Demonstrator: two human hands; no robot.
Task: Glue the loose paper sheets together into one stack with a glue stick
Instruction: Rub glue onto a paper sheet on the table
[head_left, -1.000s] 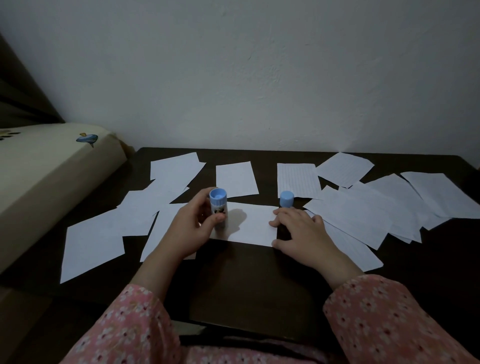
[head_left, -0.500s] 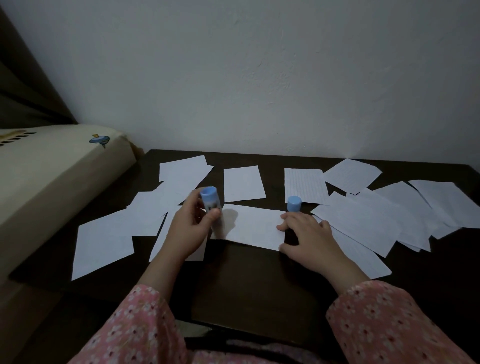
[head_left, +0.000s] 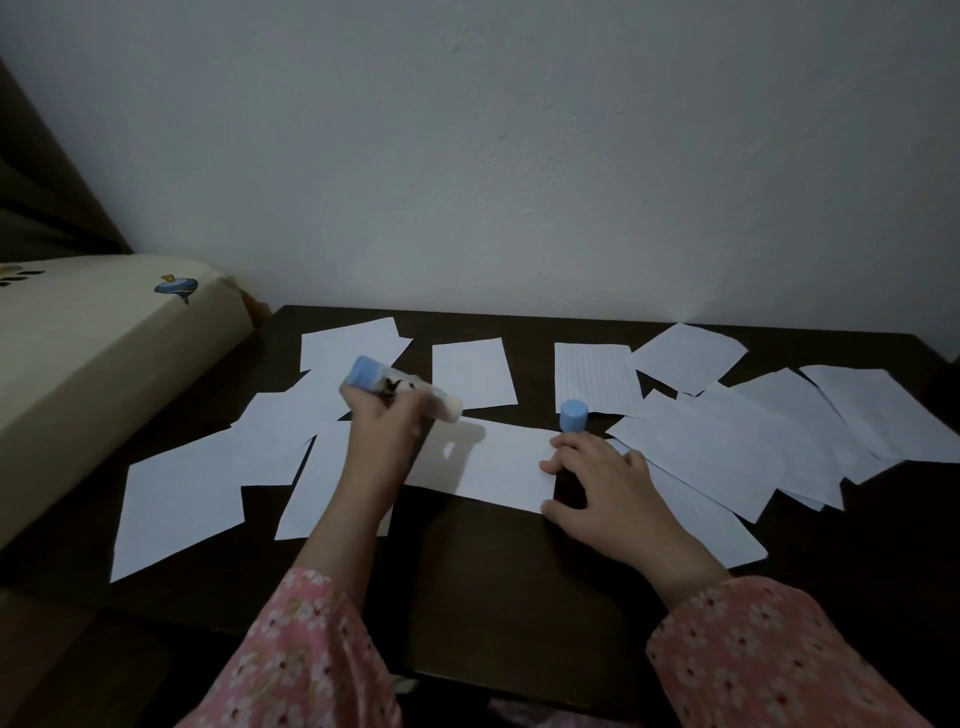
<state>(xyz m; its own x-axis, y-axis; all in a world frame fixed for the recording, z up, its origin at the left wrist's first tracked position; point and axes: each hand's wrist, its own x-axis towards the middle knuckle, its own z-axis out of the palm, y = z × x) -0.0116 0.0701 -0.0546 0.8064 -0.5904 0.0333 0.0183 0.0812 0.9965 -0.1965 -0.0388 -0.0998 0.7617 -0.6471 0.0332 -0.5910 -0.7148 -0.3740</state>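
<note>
Head view: glue stick (head_left: 400, 388) blurred, its label unreadable.
Axis: lies slantwise, blue end upper-left.
Hands: left hand (head_left: 387, 423) grips it; right hand (head_left: 610, 486) spread on paper sheet (head_left: 496, 465).

Loose sheets spread across the worktop (head_left: 519, 571), the hands at mid-frame.

The centre sheet (head_left: 493, 462) lies at the middle; the left hand (head_left: 382, 423) is over its left end with the glue stick (head_left: 400, 387) tilted, tip toward the right. The right hand (head_left: 618, 499) rests at its right edge, just below the cap (head_left: 573, 415), which stands upright. Overlapping sheets (head_left: 727, 441) fan out at right of frame, more sheets (head_left: 176, 499) at lower left, two single sheets (head_left: 474, 371) behind. A bed (head_left: 78, 374) lies at left.
</note>
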